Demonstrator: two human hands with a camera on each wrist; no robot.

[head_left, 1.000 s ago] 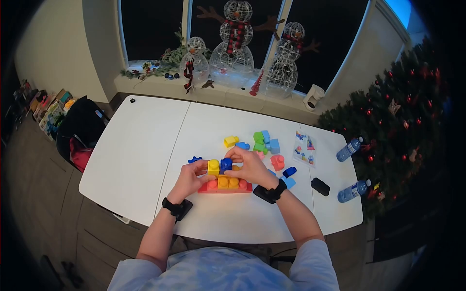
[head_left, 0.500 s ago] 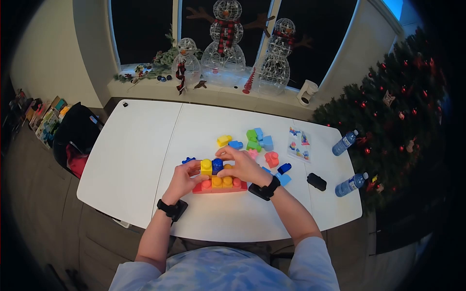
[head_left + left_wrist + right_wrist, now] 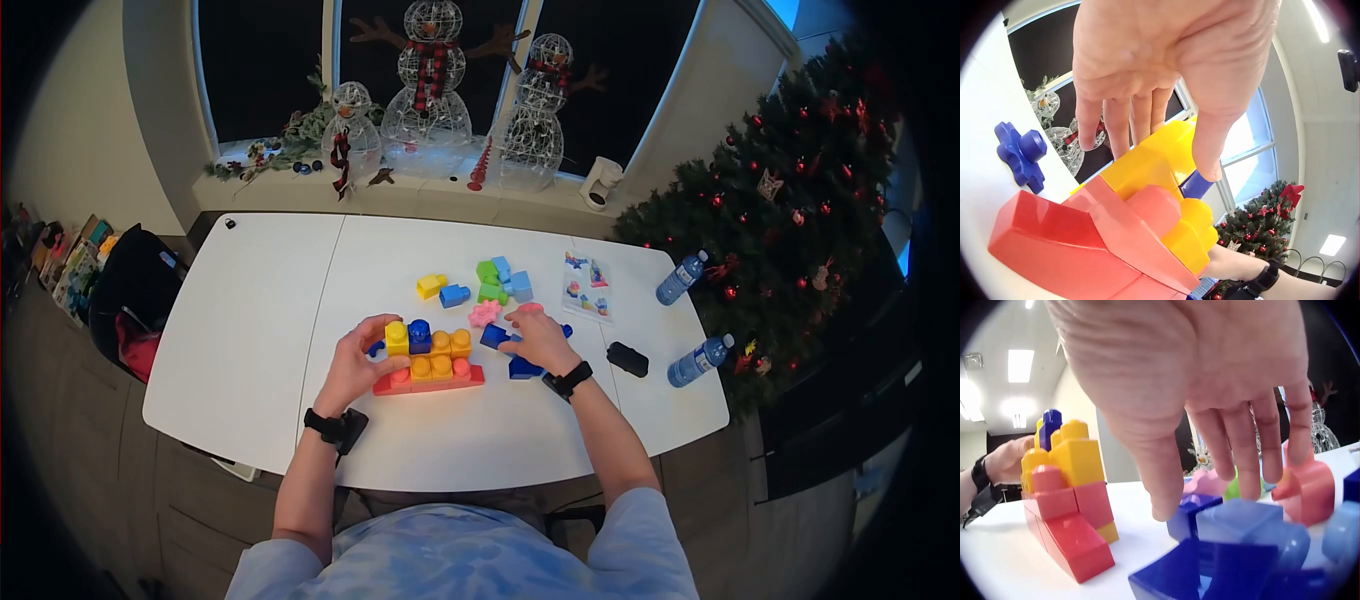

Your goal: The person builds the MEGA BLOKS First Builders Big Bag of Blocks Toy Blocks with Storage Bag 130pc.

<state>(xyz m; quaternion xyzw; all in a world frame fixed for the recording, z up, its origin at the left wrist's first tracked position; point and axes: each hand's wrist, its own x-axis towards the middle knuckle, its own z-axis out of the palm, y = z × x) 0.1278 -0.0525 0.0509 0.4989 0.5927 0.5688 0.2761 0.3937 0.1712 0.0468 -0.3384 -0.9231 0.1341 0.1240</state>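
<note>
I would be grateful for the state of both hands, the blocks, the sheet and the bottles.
Left hand: holding the stacked blocks
Right hand: open, at the loose blocks, contact unclear
Stacked blocks: standing in tiers
Loose blocks: scattered
Picture sheet: lying flat
Bottles: upright, capped

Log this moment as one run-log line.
left hand: grips red, yellow and blue block stack | right hand: over loose blue blocks, contact unclear | picture sheet: farther off, untouched

Red, yellow and blue block stack (image 3: 431, 369), loose dark-blue block (image 3: 491, 336), white tabletop (image 3: 240, 340), mottled pale-blue shirt (image 3: 460, 555)
</note>
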